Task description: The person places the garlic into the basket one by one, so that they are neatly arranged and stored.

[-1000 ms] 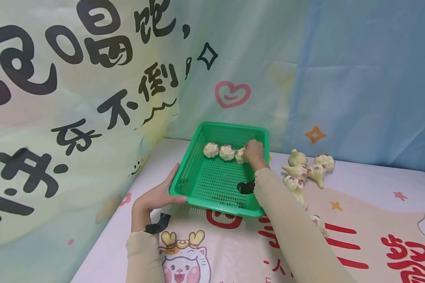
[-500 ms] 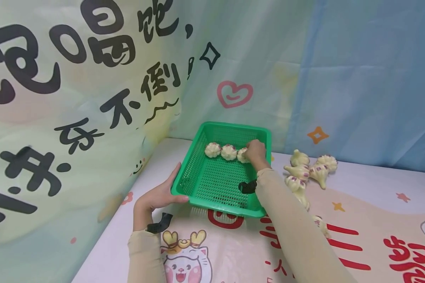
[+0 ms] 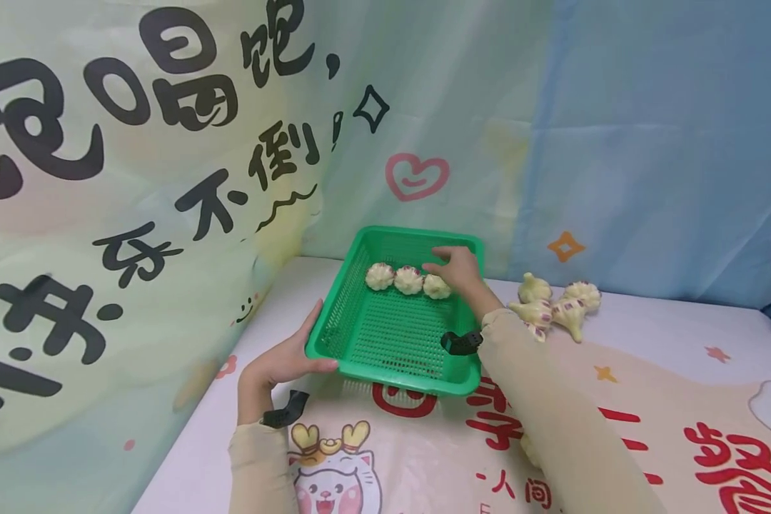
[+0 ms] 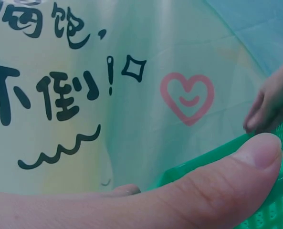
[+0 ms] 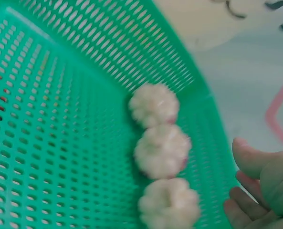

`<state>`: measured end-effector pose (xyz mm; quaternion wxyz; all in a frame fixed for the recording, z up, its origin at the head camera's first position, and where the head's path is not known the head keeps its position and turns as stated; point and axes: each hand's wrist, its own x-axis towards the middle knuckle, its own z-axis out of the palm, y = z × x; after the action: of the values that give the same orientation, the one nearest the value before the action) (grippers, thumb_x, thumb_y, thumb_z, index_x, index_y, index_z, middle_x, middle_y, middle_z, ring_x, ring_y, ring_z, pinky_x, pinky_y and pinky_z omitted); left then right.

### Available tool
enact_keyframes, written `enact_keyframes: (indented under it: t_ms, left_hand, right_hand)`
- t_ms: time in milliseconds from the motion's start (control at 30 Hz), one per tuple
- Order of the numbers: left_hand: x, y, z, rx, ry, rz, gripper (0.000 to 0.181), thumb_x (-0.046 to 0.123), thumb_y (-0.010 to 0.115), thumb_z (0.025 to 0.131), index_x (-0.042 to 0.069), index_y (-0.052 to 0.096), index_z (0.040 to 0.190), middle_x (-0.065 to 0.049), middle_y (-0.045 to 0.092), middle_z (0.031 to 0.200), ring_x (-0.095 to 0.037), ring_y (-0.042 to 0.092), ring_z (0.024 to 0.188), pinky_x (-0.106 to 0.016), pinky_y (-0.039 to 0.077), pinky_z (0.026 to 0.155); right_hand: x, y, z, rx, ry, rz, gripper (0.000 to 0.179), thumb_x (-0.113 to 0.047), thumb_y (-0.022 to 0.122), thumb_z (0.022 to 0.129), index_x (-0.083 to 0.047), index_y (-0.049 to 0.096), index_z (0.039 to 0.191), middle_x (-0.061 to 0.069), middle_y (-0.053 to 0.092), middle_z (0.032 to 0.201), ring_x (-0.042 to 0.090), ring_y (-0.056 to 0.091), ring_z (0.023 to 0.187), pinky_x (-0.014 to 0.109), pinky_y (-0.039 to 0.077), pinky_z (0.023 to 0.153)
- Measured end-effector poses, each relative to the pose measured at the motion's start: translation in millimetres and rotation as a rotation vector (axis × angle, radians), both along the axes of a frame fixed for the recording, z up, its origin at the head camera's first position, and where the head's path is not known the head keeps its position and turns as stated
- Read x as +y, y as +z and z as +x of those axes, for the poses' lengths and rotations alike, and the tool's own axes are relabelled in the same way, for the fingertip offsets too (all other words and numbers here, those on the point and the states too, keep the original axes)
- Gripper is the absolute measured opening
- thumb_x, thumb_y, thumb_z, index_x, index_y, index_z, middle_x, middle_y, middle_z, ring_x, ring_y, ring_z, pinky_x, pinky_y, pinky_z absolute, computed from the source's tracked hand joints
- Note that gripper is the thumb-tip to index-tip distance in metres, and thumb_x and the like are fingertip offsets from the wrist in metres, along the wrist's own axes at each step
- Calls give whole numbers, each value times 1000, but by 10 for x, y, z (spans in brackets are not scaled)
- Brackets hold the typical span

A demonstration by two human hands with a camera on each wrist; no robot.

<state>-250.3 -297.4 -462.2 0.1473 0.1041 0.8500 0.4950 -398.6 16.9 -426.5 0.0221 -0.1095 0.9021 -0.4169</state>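
Observation:
In the head view a green plastic basket [image 3: 395, 378] with slotted walls stands on the table. Three garlic bulbs, left [image 3: 380, 276], middle [image 3: 408, 280] and right [image 3: 437, 286], sit in a row along its far side. My left hand [image 3: 287, 355] holds the near left corner, the thumb [image 4: 258, 152] lying over the rim in the left wrist view. Just above the right bulb my right hand [image 3: 460, 271] hovers with fingers apart, holding nothing. The right wrist view shows that hand [image 5: 272, 186] beside the basket wall, separate from the bulbs [image 5: 162, 151].
More garlic bulbs [image 3: 568, 314] lie in a cluster to the right of the basket. Another bulb [image 3: 530, 450] is partly hidden by my right sleeve [image 3: 552, 414]. A printed cloth wall [image 3: 417, 93] rises close behind and to the left of the basket.
My right hand has let go of the right garlic bulb and lifted slightly, its fingers spreading. That bulb stays in the row. My left hand keeps its hold on the basket corner.

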Motion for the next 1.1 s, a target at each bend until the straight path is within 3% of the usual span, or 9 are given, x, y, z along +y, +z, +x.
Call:
enact_keyframes:
  t_ms: [133, 267, 467, 633, 767, 967, 1100]
  left_hand:
    - [0, 7, 14, 8, 6, -16, 115, 36, 77, 77, 35, -12, 151, -6, -2, 161, -30, 16, 143, -55, 20, 113]
    - [-8, 14, 23, 14, 8, -38, 115, 38, 77, 78, 35, -12, 151, -7, -1, 161, -31, 18, 141, -56, 21, 112]
    - [-29, 37, 47, 20, -2, -29, 114, 35, 76, 79, 34, -13, 151, -11, -2, 160, -33, 19, 139, -58, 21, 111]
    - [-40, 61, 67, 19, -1, -55, 112, 35, 74, 80, 33, -12, 151, -12, 1, 160, -34, 22, 136, -58, 23, 110]
    - [-38, 70, 63, 19, -6, -42, 113, 33, 75, 80, 34, -13, 151, -14, 0, 159, -34, 21, 136, -58, 21, 111]
    - [-29, 43, 42, 37, -22, -52, 111, 32, 74, 81, 35, -13, 151, -13, -1, 160, -35, 19, 137, -60, 19, 110]
    - [1, 19, 42, 44, -36, -58, 110, 32, 73, 83, 35, -13, 150, -12, -3, 160, -34, 18, 138, -59, 21, 110]
  right_hand:
    - [165, 176, 138, 0, 89, -134, 52, -25, 62, 92, -6, 48, 139, 13, 48, 143, 31, 41, 134, 44, 42, 103]
    - [420, 305, 362, -5, 161, -177, 54, -32, 62, 91, -13, 48, 140, 10, 46, 145, 29, 41, 134, 44, 41, 103]
    - [900, 311, 786, -21, 185, -182, 57, -41, 63, 89, -18, 49, 139, 6, 49, 143, 26, 48, 130, 45, 45, 100]
    - [1319, 236, 1141, 5, 138, -170, 54, -39, 64, 89, -15, 53, 136, 8, 54, 138, 27, 53, 125, 39, 50, 94]
    - [1646, 114, 1403, 16, 140, -150, 50, -36, 63, 91, -15, 54, 135, 7, 55, 136, 24, 55, 122, 25, 50, 91]
    - [1993, -194, 1752, 0, 257, -179, 42, -20, 65, 91, -8, 57, 130, 17, 57, 130, 0, 59, 110, 18, 50, 85]
    - [2118, -357, 1981, 19, 309, -150, 37, -16, 69, 87, -6, 63, 122, 16, 63, 120, -1, 60, 105, 21, 52, 84]
